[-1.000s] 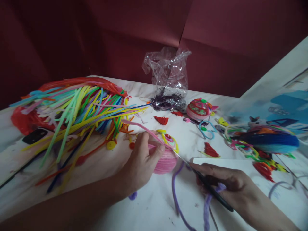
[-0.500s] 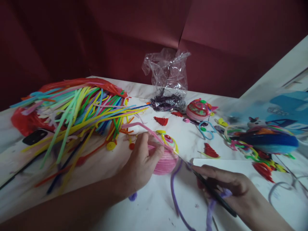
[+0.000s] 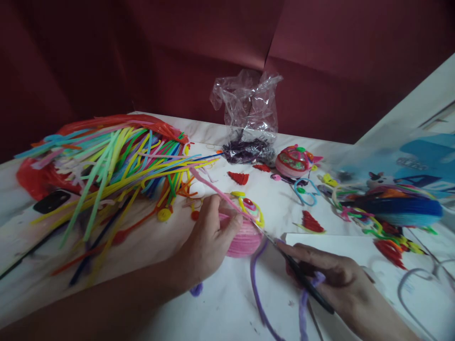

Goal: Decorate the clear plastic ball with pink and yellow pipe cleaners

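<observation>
My left hand (image 3: 209,237) is closed around the side of a ball wrapped in pink pipe cleaner (image 3: 245,239). Its thumb and forefinger pinch a loose pink pipe cleaner (image 3: 209,182) that slants across the ball's top. Yellow loops and a red-centred, eye-like piece (image 3: 249,203) sit on the ball. In my right hand (image 3: 327,274) is a slim black-handled tool (image 3: 302,274) with a narrow metal tip, whose exact kind I cannot tell. That tip meets the pink pipe cleaner by my left thumb. A purple pipe cleaner (image 3: 254,279) curves below, another piece showing near my right fingers.
Left lies a heap of coloured pipe cleaners (image 3: 117,156) in red plastic, near a phone (image 3: 51,201). A clear bag (image 3: 250,118) stands behind. Right are a decorated pink ball (image 3: 292,162), a blue wrapped piece (image 3: 401,208), white paper (image 3: 330,241) and red triangles (image 3: 239,178).
My right hand and the tool have shifted slightly left, bringing the tip against the pink pipe cleaner. The pipe cleaner's free end sits higher and farther right. My left hand stays put.
</observation>
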`<action>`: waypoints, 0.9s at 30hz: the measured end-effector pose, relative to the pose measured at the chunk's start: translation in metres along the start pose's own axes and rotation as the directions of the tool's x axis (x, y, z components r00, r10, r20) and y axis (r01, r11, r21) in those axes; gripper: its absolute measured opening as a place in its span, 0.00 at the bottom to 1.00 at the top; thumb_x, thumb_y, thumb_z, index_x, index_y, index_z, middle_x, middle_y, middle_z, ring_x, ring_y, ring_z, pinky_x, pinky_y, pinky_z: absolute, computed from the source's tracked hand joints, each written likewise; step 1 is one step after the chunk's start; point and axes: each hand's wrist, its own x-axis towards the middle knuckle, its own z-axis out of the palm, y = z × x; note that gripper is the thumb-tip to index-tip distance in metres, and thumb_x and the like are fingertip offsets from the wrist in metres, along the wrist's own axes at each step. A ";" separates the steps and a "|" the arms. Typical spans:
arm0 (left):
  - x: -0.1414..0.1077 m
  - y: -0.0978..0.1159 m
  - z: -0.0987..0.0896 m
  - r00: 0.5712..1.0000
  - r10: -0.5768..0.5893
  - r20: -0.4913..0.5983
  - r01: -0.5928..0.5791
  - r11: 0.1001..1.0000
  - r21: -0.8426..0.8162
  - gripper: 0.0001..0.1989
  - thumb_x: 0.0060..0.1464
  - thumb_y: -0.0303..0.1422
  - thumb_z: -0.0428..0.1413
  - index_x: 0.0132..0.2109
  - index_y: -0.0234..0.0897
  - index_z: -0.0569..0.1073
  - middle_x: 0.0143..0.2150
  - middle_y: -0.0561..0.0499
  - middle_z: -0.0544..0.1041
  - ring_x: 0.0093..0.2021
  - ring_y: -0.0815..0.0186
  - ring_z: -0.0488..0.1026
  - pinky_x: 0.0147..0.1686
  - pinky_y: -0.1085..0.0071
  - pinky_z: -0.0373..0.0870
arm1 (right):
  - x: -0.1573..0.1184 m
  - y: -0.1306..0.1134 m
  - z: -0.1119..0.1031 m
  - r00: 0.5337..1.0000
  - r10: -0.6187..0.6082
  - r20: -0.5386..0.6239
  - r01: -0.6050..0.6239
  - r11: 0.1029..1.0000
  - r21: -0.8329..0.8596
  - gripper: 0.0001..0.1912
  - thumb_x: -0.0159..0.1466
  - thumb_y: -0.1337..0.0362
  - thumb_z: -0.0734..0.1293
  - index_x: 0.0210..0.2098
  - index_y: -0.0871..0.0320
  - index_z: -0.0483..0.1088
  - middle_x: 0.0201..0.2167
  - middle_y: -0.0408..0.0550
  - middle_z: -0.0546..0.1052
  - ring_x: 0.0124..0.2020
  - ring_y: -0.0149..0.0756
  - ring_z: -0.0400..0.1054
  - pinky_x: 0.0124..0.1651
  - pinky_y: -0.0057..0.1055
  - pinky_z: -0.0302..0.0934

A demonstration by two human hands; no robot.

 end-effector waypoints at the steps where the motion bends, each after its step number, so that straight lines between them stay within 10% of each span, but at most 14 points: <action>1: 0.000 0.000 0.000 1.000 -0.003 0.000 0.003 1.000 -0.004 0.12 0.57 0.36 0.50 0.47 0.38 0.64 0.48 0.44 0.68 0.50 0.58 0.66 0.53 0.56 0.62 | 0.000 -0.001 0.000 1.000 0.004 -0.010 -0.004 1.000 -0.004 0.20 0.49 0.70 0.69 0.40 0.44 0.78 0.19 0.42 0.77 0.19 0.29 0.69 0.22 0.18 0.65; 12: 0.000 0.004 0.000 1.000 -0.006 0.004 0.006 0.999 -0.036 0.12 0.55 0.35 0.51 0.47 0.37 0.65 0.48 0.43 0.69 0.51 0.58 0.67 0.54 0.57 0.62 | -0.002 0.000 0.000 0.996 0.083 0.042 -0.076 0.987 -0.142 0.18 0.53 0.65 0.67 0.43 0.51 0.78 0.27 0.47 0.81 0.24 0.33 0.73 0.26 0.23 0.69; 27: 0.013 0.007 -0.001 1.000 0.011 -0.026 -0.016 0.979 -0.206 0.10 0.56 0.39 0.55 0.41 0.38 0.67 0.44 0.47 0.76 0.48 0.60 0.73 0.48 0.64 0.67 | -0.012 0.008 -0.008 0.977 -0.185 0.102 0.211 0.845 -0.490 0.21 0.60 0.69 0.60 0.50 0.56 0.74 0.39 0.53 0.80 0.36 0.40 0.77 0.32 0.26 0.71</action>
